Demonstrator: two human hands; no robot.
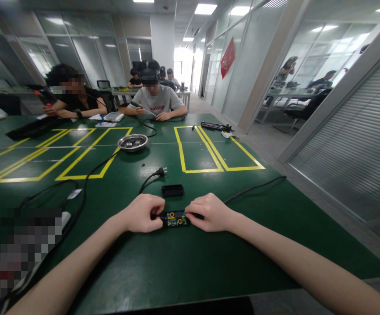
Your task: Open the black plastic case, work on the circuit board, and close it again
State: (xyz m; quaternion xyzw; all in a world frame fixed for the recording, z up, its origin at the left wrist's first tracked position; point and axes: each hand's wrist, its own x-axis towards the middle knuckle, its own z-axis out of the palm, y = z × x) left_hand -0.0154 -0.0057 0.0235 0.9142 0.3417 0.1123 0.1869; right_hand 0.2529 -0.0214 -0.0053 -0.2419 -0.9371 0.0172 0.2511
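An opened power adapter lies on the green table in front of me, its circuit board showing copper coils and coloured wires. My left hand is closed at its left end, thumb and fingers pinching where a cord enters. At the other end my right hand is closed too, its fingertips gripping the adapter's edge and cord. Exactly what sits between the fingertips is partly hidden. Just beyond the board rests the black cover, hollow side up. A black plug on a cord lies behind my left hand.
A metal bowl with small parts stands farther back on the green table. Yellow tape marks rectangles. Black cords run across both sides. Two people sit opposite, one holding a tool. Dark parts lie at the far right.
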